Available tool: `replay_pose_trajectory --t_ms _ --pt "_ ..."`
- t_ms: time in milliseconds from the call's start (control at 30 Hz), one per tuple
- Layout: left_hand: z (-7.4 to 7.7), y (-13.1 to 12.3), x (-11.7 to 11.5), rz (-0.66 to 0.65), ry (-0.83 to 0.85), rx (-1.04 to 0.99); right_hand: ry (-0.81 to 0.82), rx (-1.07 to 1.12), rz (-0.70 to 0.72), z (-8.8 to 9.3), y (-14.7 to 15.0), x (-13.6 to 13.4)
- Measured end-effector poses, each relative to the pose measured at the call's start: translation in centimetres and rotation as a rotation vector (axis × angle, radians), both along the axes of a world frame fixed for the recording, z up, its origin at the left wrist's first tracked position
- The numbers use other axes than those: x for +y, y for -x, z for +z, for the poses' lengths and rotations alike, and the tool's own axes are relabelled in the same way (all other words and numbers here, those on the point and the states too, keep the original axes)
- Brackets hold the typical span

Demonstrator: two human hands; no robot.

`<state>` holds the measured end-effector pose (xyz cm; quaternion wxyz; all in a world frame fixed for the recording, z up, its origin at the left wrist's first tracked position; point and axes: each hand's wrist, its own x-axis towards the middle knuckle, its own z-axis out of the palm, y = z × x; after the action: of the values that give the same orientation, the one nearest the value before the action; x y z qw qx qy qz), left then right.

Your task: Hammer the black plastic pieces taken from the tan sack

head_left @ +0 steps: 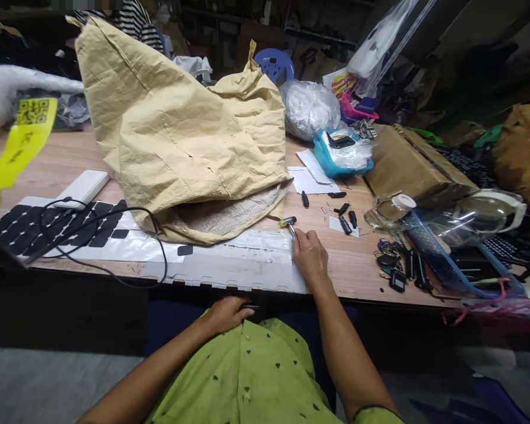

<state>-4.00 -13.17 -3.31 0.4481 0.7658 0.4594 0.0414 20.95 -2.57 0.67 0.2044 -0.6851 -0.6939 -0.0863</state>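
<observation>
My right hand (pixel 310 258) rests on the table near its front edge, fingers curled round a small screwdriver (pixel 288 223) with a yellow and black handle that sticks out toward the big sack. My left hand (pixel 227 313) is below the table edge at my lap, closed on a small dark object (pixel 249 307) that I cannot make out. A long white flat panel (pixel 229 259) lies along the table's front edge under my right hand.
A large crumpled tan sack (pixel 181 129) fills the table's middle. Left: a dark solar-cell sheet (pixel 44 227), a black cable (pixel 115 235), a white box (pixel 83 188). Right: small black parts (pixel 345 217), a blue tray (pixel 340 154), a brown parcel (pixel 410 165), clear plastic items (pixel 468 218).
</observation>
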Motion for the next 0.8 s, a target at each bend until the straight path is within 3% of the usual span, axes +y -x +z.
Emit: replay_pose_trajectory --t_ms 133,233,333,433,500,567,633,700,800 --pt "-2.3 -0.9 1.3 0.072 0.043 0.172 -0.001 -0.027 0.004 0.0 0.1 0.0" --pt "-1.8 -1.3 1.4 0.035 0.094 0.237 0.006 -0.031 0.003 0.0 0.1 -0.1" --pt "0.6 -1.0 1.0 -0.094 0.128 0.216 -0.001 -0.039 0.009 0.0 0.1 -0.1" --pt "4.7 -0.1 1.7 -0.286 0.105 -0.003 -0.014 -0.055 0.016 0.0 0.0 -0.1" --pt "7.7 0.8 3.4 -0.312 0.105 -0.179 -0.021 -0.062 0.019 -0.1 0.0 -0.1" --pt "10.2 1.8 6.1 -0.134 0.003 -0.249 -0.026 -0.065 0.021 -0.2 0.0 0.0" --pt "11.7 3.0 9.1 0.196 -0.206 -0.042 -0.033 -0.067 0.021 -0.3 0.1 0.0" --pt "12.3 4.3 11.9 0.519 -0.415 0.255 -0.038 -0.068 0.019 -0.4 0.2 0.1" --pt "11.8 5.8 14.9 0.805 -0.457 0.538 -0.036 -0.071 0.015 -0.4 0.3 0.1"
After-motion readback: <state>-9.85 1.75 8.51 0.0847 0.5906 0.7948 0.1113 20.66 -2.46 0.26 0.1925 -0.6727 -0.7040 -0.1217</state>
